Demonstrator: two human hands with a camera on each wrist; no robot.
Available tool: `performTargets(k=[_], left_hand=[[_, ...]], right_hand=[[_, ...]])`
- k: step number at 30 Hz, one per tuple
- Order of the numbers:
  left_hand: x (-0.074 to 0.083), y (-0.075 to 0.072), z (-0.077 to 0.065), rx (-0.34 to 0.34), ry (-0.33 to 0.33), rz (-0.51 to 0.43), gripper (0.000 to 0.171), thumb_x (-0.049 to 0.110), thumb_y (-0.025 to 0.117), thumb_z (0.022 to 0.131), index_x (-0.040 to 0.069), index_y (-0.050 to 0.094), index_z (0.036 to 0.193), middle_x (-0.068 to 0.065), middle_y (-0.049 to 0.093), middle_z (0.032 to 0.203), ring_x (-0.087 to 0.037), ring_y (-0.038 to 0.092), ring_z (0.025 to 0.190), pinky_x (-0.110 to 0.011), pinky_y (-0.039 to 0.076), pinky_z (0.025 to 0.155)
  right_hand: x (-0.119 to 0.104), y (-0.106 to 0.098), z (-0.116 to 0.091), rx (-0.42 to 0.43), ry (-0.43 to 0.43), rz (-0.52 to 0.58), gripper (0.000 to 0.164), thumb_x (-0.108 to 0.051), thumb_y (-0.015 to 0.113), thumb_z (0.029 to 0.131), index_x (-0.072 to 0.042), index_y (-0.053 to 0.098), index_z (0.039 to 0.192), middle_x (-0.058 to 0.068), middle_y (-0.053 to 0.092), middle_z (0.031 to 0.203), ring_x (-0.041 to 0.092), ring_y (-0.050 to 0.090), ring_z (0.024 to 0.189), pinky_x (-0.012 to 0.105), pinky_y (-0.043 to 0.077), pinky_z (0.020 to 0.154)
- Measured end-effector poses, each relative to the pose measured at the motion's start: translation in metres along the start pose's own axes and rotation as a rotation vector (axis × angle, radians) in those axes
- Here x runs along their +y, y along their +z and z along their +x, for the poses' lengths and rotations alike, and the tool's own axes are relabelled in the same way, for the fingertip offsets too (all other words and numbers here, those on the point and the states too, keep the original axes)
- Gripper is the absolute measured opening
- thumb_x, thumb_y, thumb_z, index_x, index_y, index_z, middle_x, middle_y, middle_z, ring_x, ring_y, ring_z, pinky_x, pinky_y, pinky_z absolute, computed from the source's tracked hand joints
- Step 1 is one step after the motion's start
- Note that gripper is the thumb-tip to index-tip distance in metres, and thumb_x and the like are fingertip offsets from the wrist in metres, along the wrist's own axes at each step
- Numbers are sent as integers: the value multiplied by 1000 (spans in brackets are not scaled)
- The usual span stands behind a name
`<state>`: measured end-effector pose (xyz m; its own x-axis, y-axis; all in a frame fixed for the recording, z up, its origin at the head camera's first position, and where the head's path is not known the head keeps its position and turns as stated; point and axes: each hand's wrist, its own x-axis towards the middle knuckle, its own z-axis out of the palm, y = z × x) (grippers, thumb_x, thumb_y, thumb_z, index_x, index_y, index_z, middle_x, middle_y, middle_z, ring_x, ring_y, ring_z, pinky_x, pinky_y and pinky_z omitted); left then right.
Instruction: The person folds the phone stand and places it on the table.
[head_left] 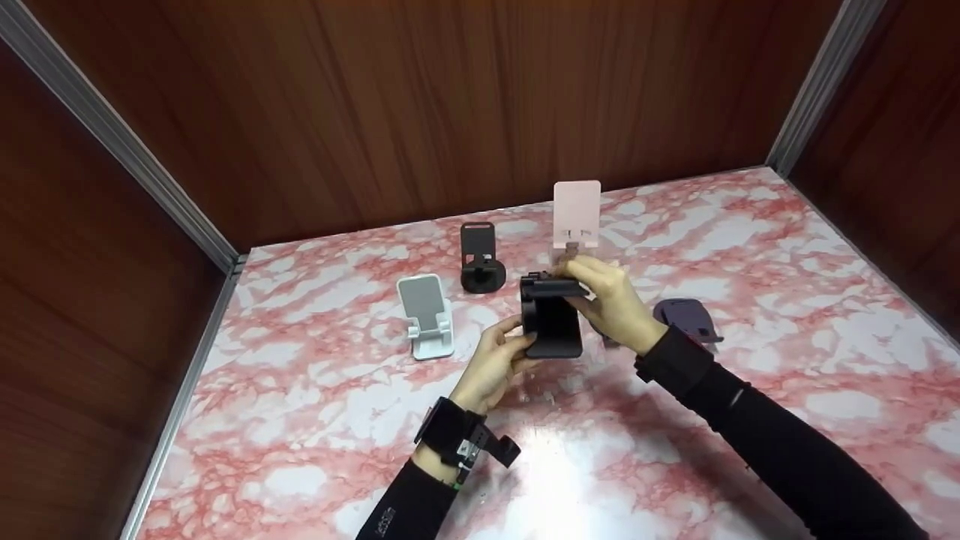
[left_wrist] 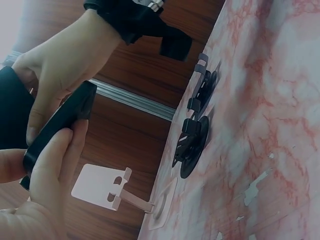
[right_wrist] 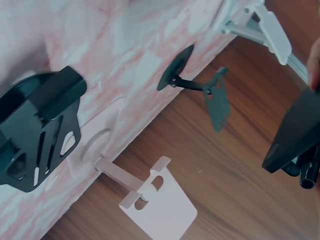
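A black phone stand [head_left: 559, 326] is held up between both hands, its flat plates set at an angle to each other. The left hand [head_left: 487, 367] grips its left side, thumb on the inside face and fingers behind. On the upper plate, the right hand [head_left: 619, 300] pinches the edge from the right. Seen from the left wrist, the stand [left_wrist: 60, 125] appears edge-on, with left fingers [left_wrist: 50, 165] on its near side. At the right edge of the right wrist view, part of the same stand [right_wrist: 295, 132] shows beside a fingertip.
Behind the hands stands a pink phone stand [head_left: 576, 210], with a black round-based one [head_left: 480, 259] to its left. A white stand [head_left: 425, 311] is left of the hands. A dark stand [head_left: 684, 319] lies low beside the right wrist. Wooden panels [head_left: 450, 97] enclose the marbled table [head_left: 300, 420].
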<state>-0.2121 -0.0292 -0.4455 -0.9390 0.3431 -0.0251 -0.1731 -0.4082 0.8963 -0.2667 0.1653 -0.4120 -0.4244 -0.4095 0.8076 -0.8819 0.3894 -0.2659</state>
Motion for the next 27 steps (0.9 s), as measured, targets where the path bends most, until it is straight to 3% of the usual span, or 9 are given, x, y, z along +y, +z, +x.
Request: performTargets(k=[6,11,15,18,22,27], left_hand=[[4,-1,1,18,2,1,35,0,41,97,-14,45,129,-16,66,102,-21,67,87,-36,57,82],[8,0,-1,21,6,25,50,30,36,101,-10,47,129,-16,70,98,-21,69,83,-39,57,82],[9,-2,-2,-18,18,31,69,50,51,96,-8,48,132,-19,68,108,-22,69,87,-37,57,81],[9,-3,-3,-47,23,21,68,47,60,93,-8,48,131,-19,66,113,-23,68,91,-37,56,83],[8,-5,-3,-58,9,17,53,34,57,97,-8,50,127,-17,66,113,-23,68,93,-40,55,86],[10,-6,-1,-62,3,40,52,32,55,95,-9,51,127,-15,66,110,-20,67,91,-40,55,87]], right_hand=[[3,5,-5,15,-86,-36,32,18,74,72,0,65,97,11,62,93,26,61,85,35,53,73],[4,7,-7,-3,-139,-80,37,23,71,65,0,63,94,11,63,95,28,60,87,38,54,77],[3,9,-9,-26,-198,-118,35,21,71,64,0,61,90,12,64,97,29,60,87,38,55,77],[3,11,-10,-33,-225,-122,30,19,71,69,0,60,90,13,66,99,30,60,88,38,55,78],[5,12,-13,-48,-220,-113,30,18,71,70,2,61,93,14,66,102,30,60,93,37,54,81],[6,12,-15,-52,-194,-97,39,23,71,67,4,63,100,16,65,106,31,61,97,36,52,87]])
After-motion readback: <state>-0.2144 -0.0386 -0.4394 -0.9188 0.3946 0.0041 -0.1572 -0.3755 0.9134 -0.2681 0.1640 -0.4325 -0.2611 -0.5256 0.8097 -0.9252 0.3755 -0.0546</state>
